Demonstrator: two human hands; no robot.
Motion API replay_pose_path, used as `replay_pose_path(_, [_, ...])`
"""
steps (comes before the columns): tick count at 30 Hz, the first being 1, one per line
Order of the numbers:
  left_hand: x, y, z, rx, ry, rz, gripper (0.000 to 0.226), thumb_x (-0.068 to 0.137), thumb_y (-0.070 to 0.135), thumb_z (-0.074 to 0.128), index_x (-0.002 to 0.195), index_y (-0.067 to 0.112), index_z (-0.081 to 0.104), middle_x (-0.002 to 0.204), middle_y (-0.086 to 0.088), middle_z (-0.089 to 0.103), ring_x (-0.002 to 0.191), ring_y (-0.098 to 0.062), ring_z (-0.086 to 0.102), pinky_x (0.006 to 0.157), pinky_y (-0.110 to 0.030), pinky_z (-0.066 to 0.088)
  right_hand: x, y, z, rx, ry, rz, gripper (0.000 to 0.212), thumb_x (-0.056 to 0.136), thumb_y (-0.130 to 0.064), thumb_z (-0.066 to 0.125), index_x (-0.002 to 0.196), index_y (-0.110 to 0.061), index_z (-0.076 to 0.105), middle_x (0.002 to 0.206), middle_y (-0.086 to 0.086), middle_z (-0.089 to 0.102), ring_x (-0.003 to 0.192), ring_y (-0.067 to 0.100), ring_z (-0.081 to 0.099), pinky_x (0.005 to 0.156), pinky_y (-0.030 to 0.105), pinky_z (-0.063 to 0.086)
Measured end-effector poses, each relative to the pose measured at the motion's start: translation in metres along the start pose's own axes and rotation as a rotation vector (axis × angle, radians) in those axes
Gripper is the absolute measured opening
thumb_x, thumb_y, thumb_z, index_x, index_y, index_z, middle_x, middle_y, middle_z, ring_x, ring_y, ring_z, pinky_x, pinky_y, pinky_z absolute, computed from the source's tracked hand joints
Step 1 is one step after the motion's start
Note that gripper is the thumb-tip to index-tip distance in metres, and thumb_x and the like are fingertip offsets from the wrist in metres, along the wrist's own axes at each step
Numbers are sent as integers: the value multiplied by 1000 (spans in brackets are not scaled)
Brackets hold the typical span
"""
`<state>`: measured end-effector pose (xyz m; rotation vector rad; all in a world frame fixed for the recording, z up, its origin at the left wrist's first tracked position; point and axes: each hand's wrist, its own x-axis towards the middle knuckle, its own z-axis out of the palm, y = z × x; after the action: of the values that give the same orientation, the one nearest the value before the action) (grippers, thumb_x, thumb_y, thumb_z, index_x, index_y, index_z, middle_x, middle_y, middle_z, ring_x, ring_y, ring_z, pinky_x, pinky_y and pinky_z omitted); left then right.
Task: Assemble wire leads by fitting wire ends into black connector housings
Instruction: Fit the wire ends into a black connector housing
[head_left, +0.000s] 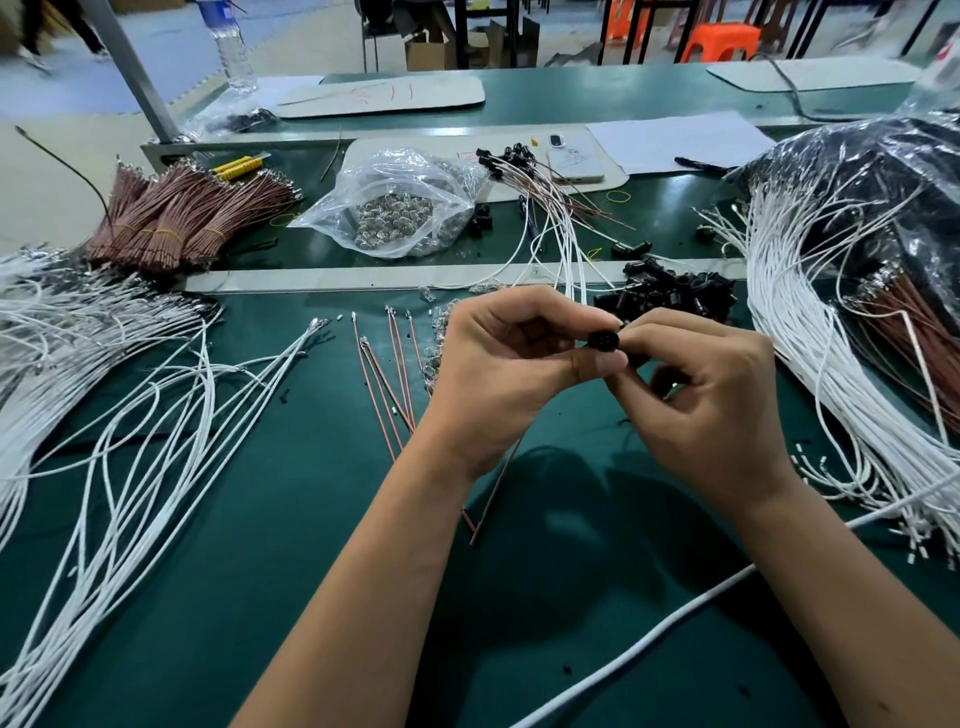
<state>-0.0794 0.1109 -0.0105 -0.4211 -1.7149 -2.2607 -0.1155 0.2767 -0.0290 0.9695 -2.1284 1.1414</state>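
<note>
Left hand: your left hand (498, 364) is curling its fingers and pinching the small round black plastic connector housing (603, 340) between thumb and forefinger.
Right hand: your right hand (701, 395) is meeting it from the right, fingertips closing on the housing's right side; whether they are also pinching a wire end is hidden.
Housing position: you are holding it in the air between the two hands, above the dark green bench mat (260, 597), with both hands touching it.
Long axis: the housing's round open face is pointing roughly toward you, so any wire end is probably entering from the far or right side.
Brown wire: a thin reddish-brown lead (493, 488) is trailing down from under your left palm; its upper end is out of sight.
Nearest supply: the heap of loose black housings (670, 296) is lying just beyond your right hand, the loose white leads (156, 415) well off to your left.
</note>
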Motion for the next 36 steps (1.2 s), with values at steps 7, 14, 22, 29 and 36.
replay_pose_path(7, [0, 0, 1, -32, 17, -4, 30, 67, -22, 73, 86, 1, 69, 78, -2, 73, 75, -13, 69, 78, -24, 58, 1, 0, 0, 29, -8, 19, 14, 91, -10, 72, 77, -11, 73, 71, 2, 62, 59, 17, 57, 50, 30, 43])
replay_pose_path(14, [0, 1, 1, -42, 19, -22, 26, 66, -19, 75, 81, 1, 71, 80, -4, 73, 77, -17, 66, 79, -27, 55, 2, 2, 1, 109, -27, 68, 18, 94, -18, 71, 77, -11, 72, 71, 1, 61, 63, 20, 58, 50, 30, 42])
replay_pose_path(22, [1, 6, -2, 25, -20, -9, 26, 67, -15, 78, 85, 3, 71, 82, -4, 74, 80, -18, 68, 79, -30, 56, 2, 4, 1, 292, -61, 127, 24, 95, -34, 73, 90, -11, 78, 88, 0, 67, 68, 20, 62, 43, 38, 42])
replay_pose_path(29, [0, 7, 1, -11, 1, -15, 28, 64, -16, 78, 83, 2, 69, 84, -14, 71, 81, -25, 67, 84, -38, 57, 2, 4, 5, 323, -62, 182, 9, 92, -15, 75, 84, -9, 76, 85, -2, 66, 67, 18, 58, 45, 35, 36])
replay_pose_path(36, [-1, 5, 3, -44, 26, -19, 31, 61, -17, 79, 78, 6, 70, 84, -17, 71, 79, -27, 67, 80, -40, 58, 4, 0, 4, 321, -63, 129, 18, 92, -12, 73, 80, -25, 68, 81, -6, 63, 66, 19, 57, 43, 39, 37])
